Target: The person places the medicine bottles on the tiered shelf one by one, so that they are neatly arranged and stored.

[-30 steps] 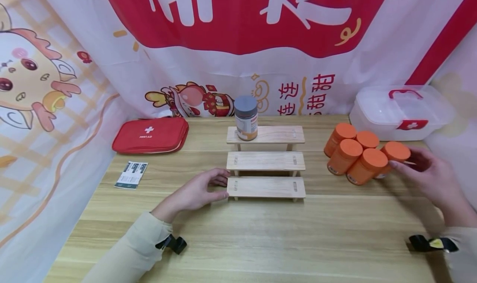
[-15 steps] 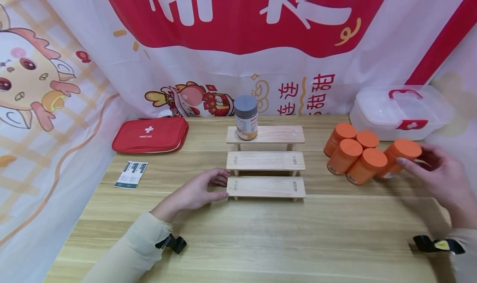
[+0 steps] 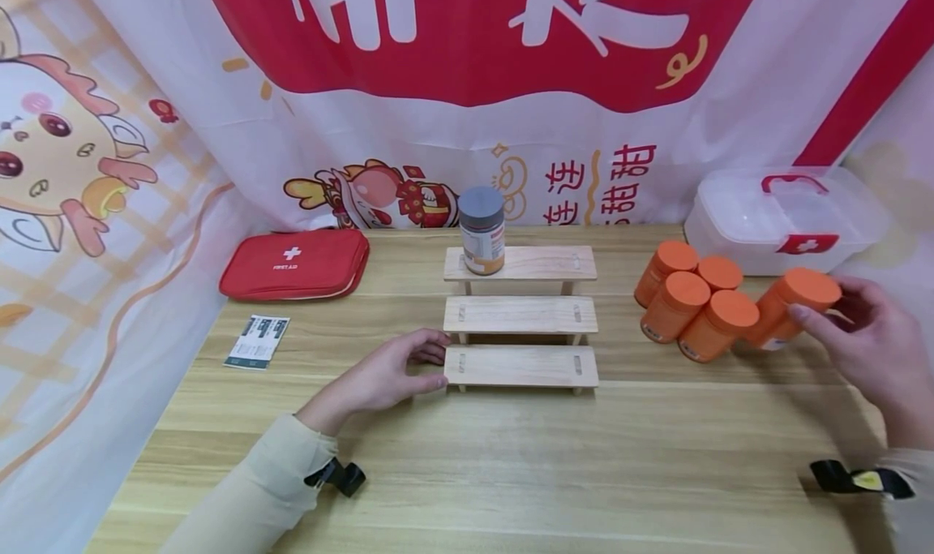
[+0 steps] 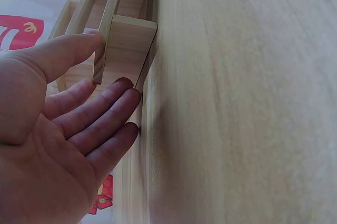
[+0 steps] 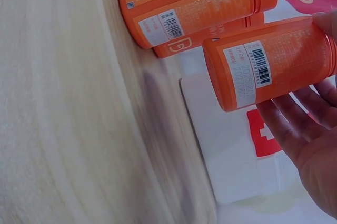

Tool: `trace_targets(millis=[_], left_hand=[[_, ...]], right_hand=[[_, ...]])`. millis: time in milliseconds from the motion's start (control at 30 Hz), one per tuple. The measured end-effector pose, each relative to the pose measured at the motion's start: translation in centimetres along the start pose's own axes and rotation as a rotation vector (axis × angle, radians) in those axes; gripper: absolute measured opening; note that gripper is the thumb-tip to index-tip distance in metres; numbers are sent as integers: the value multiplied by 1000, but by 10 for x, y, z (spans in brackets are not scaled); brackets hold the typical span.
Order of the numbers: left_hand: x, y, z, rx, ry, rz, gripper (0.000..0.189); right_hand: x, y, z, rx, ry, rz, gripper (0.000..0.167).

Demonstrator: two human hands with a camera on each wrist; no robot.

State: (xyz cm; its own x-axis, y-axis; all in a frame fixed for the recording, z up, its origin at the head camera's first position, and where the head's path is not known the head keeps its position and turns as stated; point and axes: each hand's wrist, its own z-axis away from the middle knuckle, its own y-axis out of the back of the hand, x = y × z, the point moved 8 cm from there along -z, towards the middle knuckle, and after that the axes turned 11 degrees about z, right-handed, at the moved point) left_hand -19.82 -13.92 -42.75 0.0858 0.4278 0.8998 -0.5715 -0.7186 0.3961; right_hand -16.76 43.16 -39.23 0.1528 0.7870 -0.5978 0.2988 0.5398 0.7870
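Note:
My right hand (image 3: 868, 343) grips an orange bottle (image 3: 791, 307) near its cap, thumb on one side and fingers on the other. In the right wrist view this bottle (image 5: 253, 66) is tilted and raised off the table, showing a barcode label. Several matching orange bottles (image 3: 679, 302) stand bunched to its left. My left hand (image 3: 397, 371) holds the left end of the lowest step (image 3: 521, 367) of a three-step wooden stand. The left wrist view has the thumb and index finger at opposite edges of that step end (image 4: 100, 61). A grey-capped bottle (image 3: 481, 229) stands on the top step.
Behind the right hand sits a clear first-aid box (image 3: 773, 221) with a red handle. A red first-aid pouch (image 3: 295, 266) lies at the back left, with a printed leaflet (image 3: 257, 341) in front of it. Printed cloth (image 3: 409, 124) hangs behind the wooden table (image 3: 547, 465).
My right hand has lifted the orange bottle and drawn it right, away from the others, tilting it. The left hand has stayed at the stand.

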Motion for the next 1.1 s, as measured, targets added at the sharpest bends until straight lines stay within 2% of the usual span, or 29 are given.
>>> trace_targets(millis=[267, 533, 767, 900, 1100], left_hand=[[0, 0, 0, 4, 0, -8, 49], [1, 0, 0, 3, 6, -5, 50], [1, 0, 0, 0, 7, -6, 50], [1, 0, 0, -1, 2, -11, 50], [1, 0, 0, -1, 2, -11, 51]], right_hand=[[-4, 6, 1, 42, -23, -7, 65], [-15, 20, -1, 125, 46, -124, 45], [-28, 28, -1, 173, 81, -174, 46], [-39, 32, -3, 172, 114, -177, 48], [-50, 38, -6, 183, 120, -154, 48]])
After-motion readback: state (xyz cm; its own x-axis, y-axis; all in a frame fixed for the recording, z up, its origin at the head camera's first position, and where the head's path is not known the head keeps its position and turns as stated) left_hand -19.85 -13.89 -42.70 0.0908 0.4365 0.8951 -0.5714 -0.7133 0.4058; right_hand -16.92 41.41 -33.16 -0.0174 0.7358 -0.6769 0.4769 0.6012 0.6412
